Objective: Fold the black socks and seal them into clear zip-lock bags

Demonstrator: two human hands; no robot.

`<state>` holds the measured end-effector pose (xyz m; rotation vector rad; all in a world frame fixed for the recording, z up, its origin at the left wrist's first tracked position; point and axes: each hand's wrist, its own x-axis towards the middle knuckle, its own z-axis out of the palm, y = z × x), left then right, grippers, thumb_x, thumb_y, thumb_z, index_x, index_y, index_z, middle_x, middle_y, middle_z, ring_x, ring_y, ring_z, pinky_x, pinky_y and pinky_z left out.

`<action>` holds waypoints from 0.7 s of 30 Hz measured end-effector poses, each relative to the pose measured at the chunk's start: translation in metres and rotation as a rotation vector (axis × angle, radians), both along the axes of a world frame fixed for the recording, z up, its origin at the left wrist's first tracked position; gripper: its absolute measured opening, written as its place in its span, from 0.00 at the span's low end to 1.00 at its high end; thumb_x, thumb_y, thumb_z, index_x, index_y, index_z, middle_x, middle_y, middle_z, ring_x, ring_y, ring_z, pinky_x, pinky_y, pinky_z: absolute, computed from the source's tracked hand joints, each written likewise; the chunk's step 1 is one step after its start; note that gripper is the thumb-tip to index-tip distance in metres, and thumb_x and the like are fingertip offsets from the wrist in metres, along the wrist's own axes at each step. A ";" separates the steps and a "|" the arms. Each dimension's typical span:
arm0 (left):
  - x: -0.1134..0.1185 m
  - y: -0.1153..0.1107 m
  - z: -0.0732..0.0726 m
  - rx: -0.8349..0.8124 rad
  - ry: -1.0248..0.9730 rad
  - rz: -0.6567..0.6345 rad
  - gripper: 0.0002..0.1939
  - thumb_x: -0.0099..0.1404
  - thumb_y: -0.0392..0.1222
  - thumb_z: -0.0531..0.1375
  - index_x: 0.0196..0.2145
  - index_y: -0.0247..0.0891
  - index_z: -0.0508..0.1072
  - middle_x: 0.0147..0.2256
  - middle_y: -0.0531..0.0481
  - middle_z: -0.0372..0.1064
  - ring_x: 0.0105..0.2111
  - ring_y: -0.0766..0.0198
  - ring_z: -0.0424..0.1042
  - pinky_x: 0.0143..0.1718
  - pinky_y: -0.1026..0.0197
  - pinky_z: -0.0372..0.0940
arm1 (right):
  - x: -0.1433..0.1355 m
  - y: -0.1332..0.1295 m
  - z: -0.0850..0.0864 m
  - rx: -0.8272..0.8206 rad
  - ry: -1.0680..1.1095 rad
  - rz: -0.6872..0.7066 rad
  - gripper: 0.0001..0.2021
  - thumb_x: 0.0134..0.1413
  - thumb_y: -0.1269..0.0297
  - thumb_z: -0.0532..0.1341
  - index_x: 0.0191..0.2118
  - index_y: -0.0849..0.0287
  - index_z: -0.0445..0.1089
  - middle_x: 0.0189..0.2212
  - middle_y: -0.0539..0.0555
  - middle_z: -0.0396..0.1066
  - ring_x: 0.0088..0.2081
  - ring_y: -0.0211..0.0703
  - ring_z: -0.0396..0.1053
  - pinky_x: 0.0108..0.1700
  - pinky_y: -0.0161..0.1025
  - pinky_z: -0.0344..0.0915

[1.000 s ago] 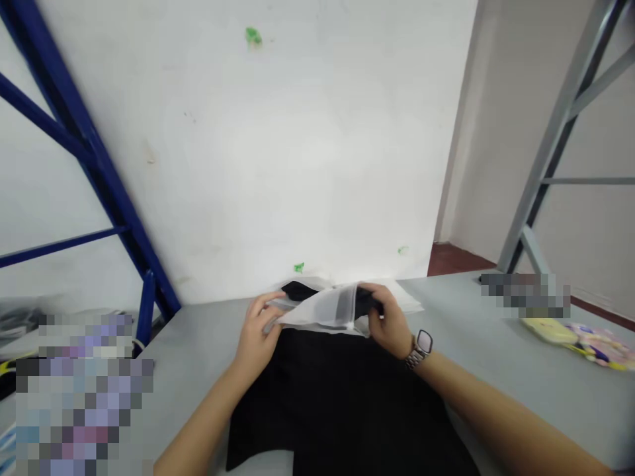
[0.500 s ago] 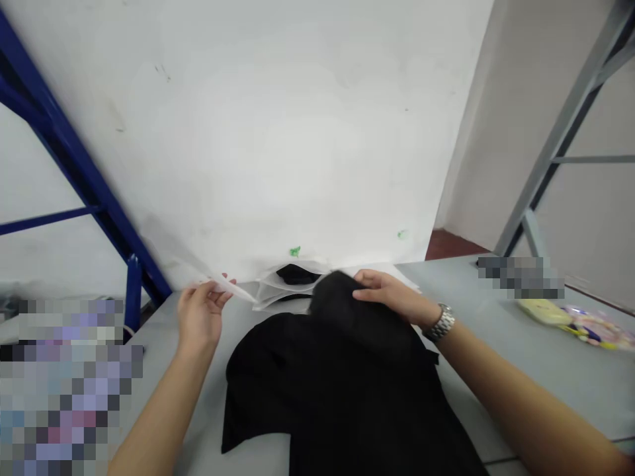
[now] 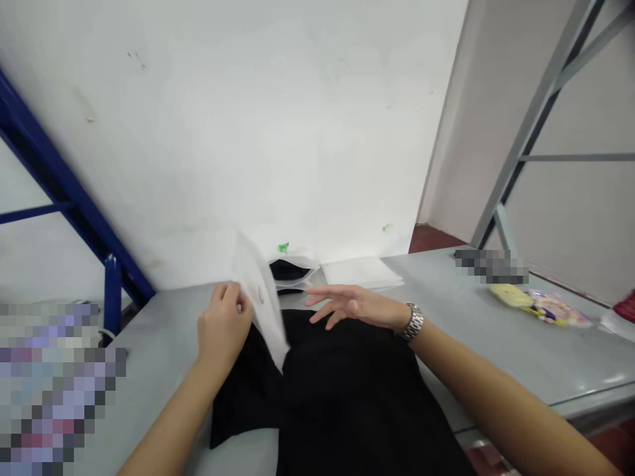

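Observation:
My left hand (image 3: 225, 324) is closed on a white frosted plastic bag (image 3: 262, 301), which stands upright and tilted, slightly blurred, with a small slot in it. A black T-shirt (image 3: 342, 390) lies spread on the grey table, one sleeve pointing left, its bottom cut off by the frame. The bag's lower corner hangs over the shirt. Above the shirt's collar end, my right hand (image 3: 357, 307) is open with fingers stretched to the left, holding nothing. Behind the shirt lie frosted bags (image 3: 310, 264) with black contents showing through their mouths.
Flat white bags or sheets (image 3: 362, 272) lie by the white wall (image 3: 278, 132). To the right on the table (image 3: 501, 357) are a yellow item (image 3: 510, 295) and a colourful packet (image 3: 558, 308). A blue metal frame (image 3: 79, 205) rises at left, a grey one (image 3: 530, 132) at right.
My left hand has brought the bag to the right, over the shirt, and raised it upright. My right hand has let go of the shirt's lifted part, which now lies flat.

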<state>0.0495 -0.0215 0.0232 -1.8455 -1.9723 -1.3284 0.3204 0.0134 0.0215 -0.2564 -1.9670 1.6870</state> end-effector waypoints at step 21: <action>0.028 -0.019 -0.014 -0.597 0.178 -0.911 0.24 0.48 0.53 0.67 0.43 0.45 0.73 0.48 0.47 0.66 0.50 0.52 0.66 0.52 0.50 0.61 | 0.091 0.080 -0.049 0.934 -0.633 -1.210 0.17 0.47 0.81 0.52 0.35 0.60 0.76 0.37 0.58 0.74 0.44 0.50 0.66 0.49 0.53 0.60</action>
